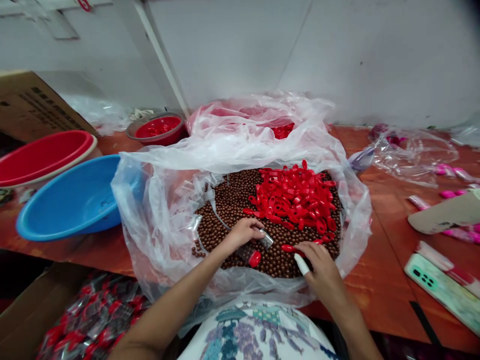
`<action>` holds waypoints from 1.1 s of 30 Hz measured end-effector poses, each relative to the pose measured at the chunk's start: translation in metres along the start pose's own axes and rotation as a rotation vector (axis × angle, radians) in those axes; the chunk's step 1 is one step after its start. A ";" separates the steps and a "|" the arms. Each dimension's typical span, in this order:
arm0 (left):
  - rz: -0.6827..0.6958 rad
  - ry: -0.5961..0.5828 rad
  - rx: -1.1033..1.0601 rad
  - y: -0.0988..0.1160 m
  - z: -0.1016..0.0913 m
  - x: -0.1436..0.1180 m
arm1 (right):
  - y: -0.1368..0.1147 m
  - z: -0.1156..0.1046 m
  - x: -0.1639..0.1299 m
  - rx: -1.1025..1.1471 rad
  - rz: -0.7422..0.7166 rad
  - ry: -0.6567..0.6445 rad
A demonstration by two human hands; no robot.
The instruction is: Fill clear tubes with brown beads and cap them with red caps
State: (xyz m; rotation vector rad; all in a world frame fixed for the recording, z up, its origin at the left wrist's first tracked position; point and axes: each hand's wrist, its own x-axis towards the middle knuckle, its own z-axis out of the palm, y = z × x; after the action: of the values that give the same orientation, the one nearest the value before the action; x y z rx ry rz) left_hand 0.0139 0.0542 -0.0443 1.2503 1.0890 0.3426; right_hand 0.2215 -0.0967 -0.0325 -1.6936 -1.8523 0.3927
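Observation:
My left hand (245, 232) is closed on a small clear plastic container (266, 240), just above a bed of brown beads (236, 200). Below that hand lies another clear container with a red end (255, 258). My right hand (318, 265), its thumb wrapped in white (301, 264), has its fingertips on a red plastic piece (288, 248) at the near side of a heap of red pieces (296, 195). Whether it grips that piece is hard to see. More clear containers (202, 187) and a scoop-like clear item lie at the bead bed's left.
White plastic sheeting (150, 240) surrounds the beads. To the left are a blue basin (67, 205) and a red basin (45, 155). A box of red-and-clear containers (97, 310) sits below the table. At right lie a phone (442, 285) and a cardboard tube (446, 212).

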 end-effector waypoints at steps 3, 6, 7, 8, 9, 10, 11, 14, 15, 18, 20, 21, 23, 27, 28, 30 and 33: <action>-0.012 0.003 -0.021 0.000 0.005 0.000 | 0.001 0.001 0.000 -0.028 -0.033 -0.063; -0.066 -0.017 -0.101 0.001 0.009 -0.003 | 0.003 0.001 0.001 -0.028 -0.024 -0.065; -0.085 -0.030 -0.136 0.002 0.010 -0.004 | 0.003 0.000 0.001 -0.013 -0.009 -0.049; -0.101 -0.045 -0.171 0.003 0.011 -0.005 | 0.003 0.000 0.001 0.008 0.012 -0.029; -0.108 -0.061 -0.199 0.003 0.012 -0.006 | 0.003 -0.001 0.001 0.035 0.041 -0.006; -0.109 -0.076 -0.224 0.003 0.012 -0.007 | 0.003 -0.001 0.001 0.066 0.080 0.018; -0.107 -0.091 -0.248 0.003 0.013 -0.008 | 0.003 -0.002 0.000 0.101 0.128 0.040; -0.090 -0.140 -0.316 0.003 0.013 -0.010 | 0.001 -0.001 -0.001 0.236 0.314 0.092; -0.084 -0.152 -0.338 0.003 0.013 -0.012 | 0.000 0.000 -0.001 0.297 0.373 0.109; -0.083 -0.167 -0.395 0.005 0.014 -0.018 | -0.005 0.003 0.002 0.512 0.496 0.131; -0.078 -0.168 -0.411 0.009 0.015 -0.024 | -0.009 0.004 0.005 0.630 0.541 0.114; -0.068 -0.164 -0.407 0.011 0.015 -0.027 | -0.012 0.005 0.006 0.666 0.553 0.104; -0.035 -0.148 -0.385 0.015 0.015 -0.035 | -0.015 0.007 0.009 0.707 0.546 0.095; -0.030 -0.135 -0.395 0.020 0.015 -0.048 | -0.021 0.013 0.014 0.821 0.502 0.068; -0.048 -0.143 -0.417 0.020 0.015 -0.050 | -0.021 0.014 0.016 0.860 0.503 0.053; -0.078 -0.169 -0.465 0.020 0.016 -0.055 | -0.022 0.016 0.019 0.933 0.517 0.038; -0.080 -0.204 -0.513 0.017 0.019 -0.060 | -0.021 0.017 0.026 1.048 0.553 0.092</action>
State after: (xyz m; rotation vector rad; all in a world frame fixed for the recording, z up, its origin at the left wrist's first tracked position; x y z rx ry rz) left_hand 0.0051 0.0052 -0.0027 0.7640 0.8056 0.3936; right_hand 0.1938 -0.0719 -0.0277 -1.3471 -0.7695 1.2198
